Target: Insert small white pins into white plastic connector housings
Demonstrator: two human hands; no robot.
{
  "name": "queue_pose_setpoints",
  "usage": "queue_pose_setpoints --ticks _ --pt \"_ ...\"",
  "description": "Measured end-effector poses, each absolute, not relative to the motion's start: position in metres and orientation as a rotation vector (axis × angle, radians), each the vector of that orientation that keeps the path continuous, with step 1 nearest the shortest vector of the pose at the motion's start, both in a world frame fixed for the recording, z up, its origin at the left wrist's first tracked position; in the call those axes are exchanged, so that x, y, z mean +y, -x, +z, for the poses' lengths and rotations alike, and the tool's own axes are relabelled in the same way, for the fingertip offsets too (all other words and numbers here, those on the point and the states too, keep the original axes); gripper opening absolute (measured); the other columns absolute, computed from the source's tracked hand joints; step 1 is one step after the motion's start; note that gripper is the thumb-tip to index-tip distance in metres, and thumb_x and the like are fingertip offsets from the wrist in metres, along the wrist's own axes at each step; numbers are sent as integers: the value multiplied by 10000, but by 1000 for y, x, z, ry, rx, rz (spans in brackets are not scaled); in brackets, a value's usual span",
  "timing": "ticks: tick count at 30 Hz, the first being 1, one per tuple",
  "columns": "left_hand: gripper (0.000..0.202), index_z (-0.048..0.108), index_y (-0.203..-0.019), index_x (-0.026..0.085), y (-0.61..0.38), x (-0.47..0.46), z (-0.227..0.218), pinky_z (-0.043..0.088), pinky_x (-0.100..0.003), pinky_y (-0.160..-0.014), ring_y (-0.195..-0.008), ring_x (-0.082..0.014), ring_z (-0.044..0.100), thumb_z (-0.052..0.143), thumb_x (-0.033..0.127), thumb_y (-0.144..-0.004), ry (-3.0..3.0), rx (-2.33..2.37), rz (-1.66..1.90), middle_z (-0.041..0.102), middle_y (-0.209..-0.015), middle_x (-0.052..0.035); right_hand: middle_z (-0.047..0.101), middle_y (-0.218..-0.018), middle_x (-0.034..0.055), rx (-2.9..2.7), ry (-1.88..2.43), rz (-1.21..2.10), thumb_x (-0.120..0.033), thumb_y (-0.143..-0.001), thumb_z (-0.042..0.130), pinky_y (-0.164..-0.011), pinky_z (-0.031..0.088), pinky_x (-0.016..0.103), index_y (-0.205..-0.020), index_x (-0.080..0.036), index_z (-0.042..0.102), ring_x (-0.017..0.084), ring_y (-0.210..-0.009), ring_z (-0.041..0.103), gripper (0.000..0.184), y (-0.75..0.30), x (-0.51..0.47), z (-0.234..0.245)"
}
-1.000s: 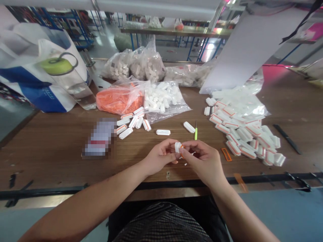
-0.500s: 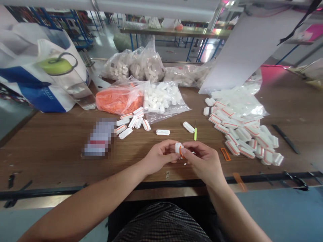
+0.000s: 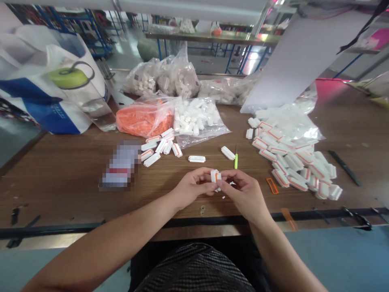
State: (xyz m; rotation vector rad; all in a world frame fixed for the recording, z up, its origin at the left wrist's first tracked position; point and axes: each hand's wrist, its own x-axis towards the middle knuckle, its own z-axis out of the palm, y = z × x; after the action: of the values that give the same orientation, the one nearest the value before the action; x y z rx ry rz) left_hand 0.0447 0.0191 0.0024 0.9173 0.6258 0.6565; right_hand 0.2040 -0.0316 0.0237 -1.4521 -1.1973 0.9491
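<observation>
Between my fingertips is a small white plastic casing (image 3: 215, 177) with an orange strip along it. My left hand (image 3: 194, 187) pinches its left side, thumb in front. On the other side my right hand (image 3: 243, 190) grips it with thumb and fingers. The fingers partly cover the casing. Just beyond my hands lie a single white casing (image 3: 197, 159), another white casing (image 3: 227, 153) and a screwdriver (image 3: 236, 160) with a bright green handle. An orange rectangular frame (image 3: 272, 186) rests to the right of my right hand.
A heap of white casings with orange edging (image 3: 285, 162) lies at right, near a dark strip-like tool (image 3: 345, 168). Behind are a bag of orange parts (image 3: 144, 121) and a bag of white parts (image 3: 194, 117). Several casings (image 3: 162, 147) and a pixelated object (image 3: 120, 164) are at left.
The casing has turned a little between my fingers, and its orange strip now sits closer against the white. My right thumb has shifted slightly. The things on the table have stayed put.
</observation>
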Motion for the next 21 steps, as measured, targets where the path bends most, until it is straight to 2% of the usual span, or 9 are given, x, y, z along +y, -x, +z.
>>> queue_pose_setpoints --ticks 8,11,14,17,21 --pt "389 682 -995 188 -44 19 2 469 -281 -766 -858 -147 638 858 237 -652 -803 633 676 722 -929 -29 722 -789 39 -1268 1474 913 -291 -753 705 -580 478 271 -923 -202 710 142 -643 589 192 -203 -38 24" --pt "385 686 -978 188 -43 20 2 470 -272 -776 -828 -129 643 868 233 -641 -759 635 681 715 -888 -7 695 -771 26 -1276 1462 863 -279 -766 705 -550 470 252 -870 -204 688 130 -625 581 130 -200 -40 21" --pt "385 681 -973 182 -43 20 1 477 -278 -796 -839 -131 651 872 234 -642 -713 646 685 706 -896 -5 689 -843 34 -1358 1429 697 -246 -797 688 -550 478 243 -796 -215 692 136 -691 615 32 -198 -42 17" --pt "372 673 -972 176 -43 21 1 485 -284 -822 -865 -137 657 866 224 -658 -666 649 693 701 -917 -8 703 -922 43 -1435 1399 580 -218 -824 675 -571 510 247 -829 -235 719 151 -773 652 47 -197 -45 14" --pt "366 677 -983 169 -41 23 2 488 -241 -770 -825 -117 657 862 218 -671 -625 646 681 706 -911 -12 731 -908 39 -1453 1364 503 -190 -835 678 -554 525 241 -824 -234 721 154 -770 678 62 -198 -47 11"
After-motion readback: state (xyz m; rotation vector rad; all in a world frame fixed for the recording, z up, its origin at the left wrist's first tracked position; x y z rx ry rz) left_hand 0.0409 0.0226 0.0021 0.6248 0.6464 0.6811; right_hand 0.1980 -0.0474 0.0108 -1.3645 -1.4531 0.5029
